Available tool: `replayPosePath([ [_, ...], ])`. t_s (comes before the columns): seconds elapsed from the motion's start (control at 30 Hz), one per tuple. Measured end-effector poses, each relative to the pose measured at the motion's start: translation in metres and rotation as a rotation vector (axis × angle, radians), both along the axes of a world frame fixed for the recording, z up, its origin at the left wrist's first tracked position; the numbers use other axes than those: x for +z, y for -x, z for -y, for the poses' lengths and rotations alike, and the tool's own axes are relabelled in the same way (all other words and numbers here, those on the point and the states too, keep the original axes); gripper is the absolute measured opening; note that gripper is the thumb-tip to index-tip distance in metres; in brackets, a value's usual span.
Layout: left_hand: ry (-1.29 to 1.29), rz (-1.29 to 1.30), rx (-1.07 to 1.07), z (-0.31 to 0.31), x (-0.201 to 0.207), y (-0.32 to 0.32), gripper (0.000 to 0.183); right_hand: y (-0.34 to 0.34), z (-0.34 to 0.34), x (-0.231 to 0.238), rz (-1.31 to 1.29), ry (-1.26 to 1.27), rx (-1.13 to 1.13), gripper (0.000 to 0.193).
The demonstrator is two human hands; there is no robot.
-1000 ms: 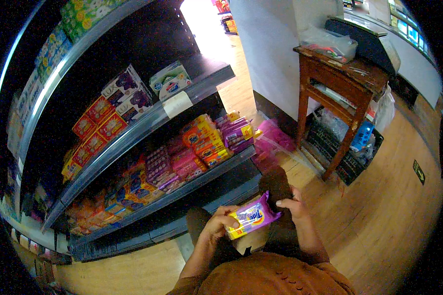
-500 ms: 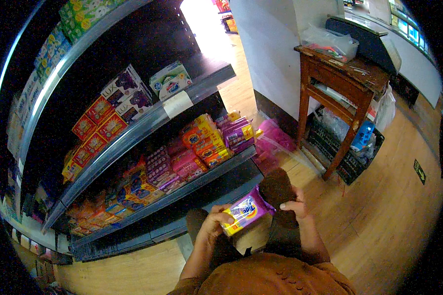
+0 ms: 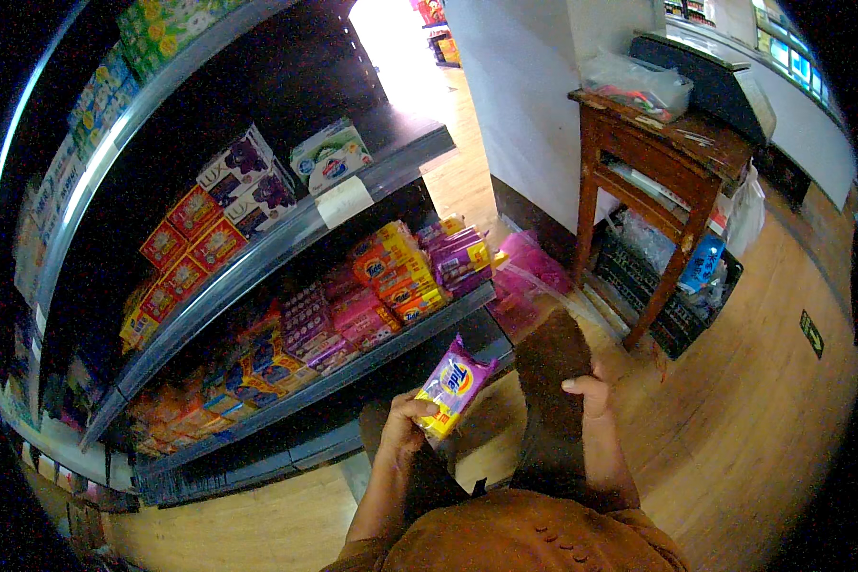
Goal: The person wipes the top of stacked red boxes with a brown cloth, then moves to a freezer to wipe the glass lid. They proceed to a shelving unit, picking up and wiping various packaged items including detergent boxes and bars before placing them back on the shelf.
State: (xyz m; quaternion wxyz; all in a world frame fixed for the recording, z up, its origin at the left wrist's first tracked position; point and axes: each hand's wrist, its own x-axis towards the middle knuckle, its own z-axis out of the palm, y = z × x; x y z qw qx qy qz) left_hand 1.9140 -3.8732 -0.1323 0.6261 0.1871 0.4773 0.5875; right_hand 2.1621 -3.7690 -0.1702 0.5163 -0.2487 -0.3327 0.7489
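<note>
A purple and yellow wrapped bar pack, probably laundry soap (image 3: 455, 379), is tilted up in front of the lower shelf. My left hand (image 3: 409, 419) grips its lower yellow end, with the thumb across the front. The purple crimped end points upward and away from me. Beside my brown-trousered right knee, my right hand (image 3: 593, 389) rests with its thumb stretched out and nothing visible in it. Its other fingers are mostly hidden. On the lower shelf (image 3: 348, 381) lie similar purple packs (image 3: 460, 257), next to orange and yellow packs (image 3: 391, 267).
Boxed soaps (image 3: 200, 243) line the shelf above. To the right, a worn wooden stand (image 3: 672, 205) carries a clear plastic tub (image 3: 643, 86); a dark crate (image 3: 658, 286) sits underneath. Pink plastic wrap (image 3: 534, 272) lies by the shelf end.
My left hand has turned the pack more upright and shifted it left, away from my right hand. My right hand has moved slightly right, still beside the knee.
</note>
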Motion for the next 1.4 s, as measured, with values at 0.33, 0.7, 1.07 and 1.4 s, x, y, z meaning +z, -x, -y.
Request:
replayPosePath([
  [0.33,-0.061,-0.339,-0.072,0.005,0.021,-0.029,0.055,0.018,0.01,0.012,0.177,-0.047,0.104,0.047],
  [0.7,-0.088,-0.743,-0.352,0.004,0.011,-0.028,0.062,0.02,0.009,0.022,0.224,-0.08,0.069,0.047],
  [1.07,-0.051,-0.702,-0.392,0.004,0.016,-0.028,0.06,0.021,0.006,0.017,0.218,-0.203,0.078,0.043],
  [1.4,-0.023,-0.739,-0.37,0.004,-0.001,-0.026,0.06,0.021,0.013,0.031,0.071,0.02,0.051,0.05],
])
